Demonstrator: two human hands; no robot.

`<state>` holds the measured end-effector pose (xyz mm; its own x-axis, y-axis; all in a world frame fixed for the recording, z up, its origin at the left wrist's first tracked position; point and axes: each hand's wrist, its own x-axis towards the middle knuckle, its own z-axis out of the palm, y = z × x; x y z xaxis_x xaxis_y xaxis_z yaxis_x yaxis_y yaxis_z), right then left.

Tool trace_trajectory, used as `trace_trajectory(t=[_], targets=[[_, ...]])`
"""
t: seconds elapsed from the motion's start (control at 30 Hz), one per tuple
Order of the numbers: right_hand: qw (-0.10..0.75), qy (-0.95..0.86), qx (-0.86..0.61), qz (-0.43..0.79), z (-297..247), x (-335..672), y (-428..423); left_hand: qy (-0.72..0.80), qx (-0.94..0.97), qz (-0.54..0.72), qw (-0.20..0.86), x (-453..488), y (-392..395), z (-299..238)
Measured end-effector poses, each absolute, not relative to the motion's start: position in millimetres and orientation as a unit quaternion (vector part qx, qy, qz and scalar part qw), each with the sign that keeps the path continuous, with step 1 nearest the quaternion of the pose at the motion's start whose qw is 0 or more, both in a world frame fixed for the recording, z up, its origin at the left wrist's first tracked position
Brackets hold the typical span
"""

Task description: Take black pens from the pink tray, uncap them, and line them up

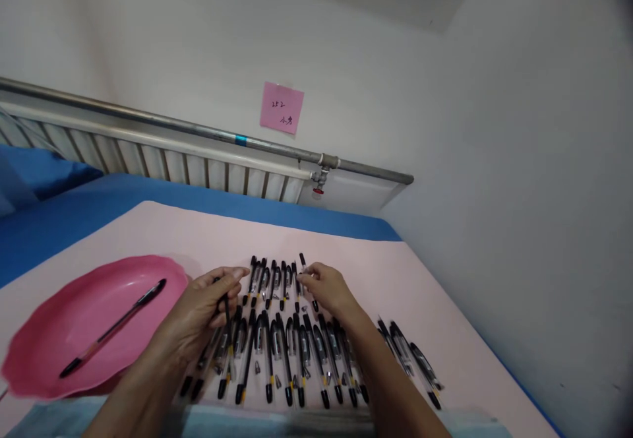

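Note:
My left hand (205,299) is closed round a thin dark pen refill (228,326), which points down over the near row. Over the right end of the far row, my right hand (329,286) has its fingers pinched together beside a black-ended pen part (302,260); what the fingertips hold, if anything, is hidden. Between the hands lies the far row of pen parts (273,283), with black caps, clear barrels and dark refills. Closer to me is a longer row of similar parts (270,359), with small silvery pen tips (277,381) scattered among them.
To the left stands a pink scalloped dish (49,322) with one assembled pen (113,328) in it. Several pen parts (420,362) lie on the right of the pale pink table cover (425,280). Behind the table are a radiator (192,169) and a metal pipe (188,125).

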<state>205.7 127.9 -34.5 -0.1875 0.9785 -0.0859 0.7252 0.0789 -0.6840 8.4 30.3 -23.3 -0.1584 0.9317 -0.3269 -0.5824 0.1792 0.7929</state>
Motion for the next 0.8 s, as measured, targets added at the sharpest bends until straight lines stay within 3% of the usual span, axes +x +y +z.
trace_trajectory(t=[0.27, 0.8], targets=[[0.136, -0.719, -0.635, 0.246, -61, 220, 144, 0.475, 0.195, 0.607, 0.607, 12, 30, -26], [0.145, -0.72, -0.62, 0.275, -41, 215, 136, 0.519, 0.19, 0.604, 0.574, 17, 31, -25]])
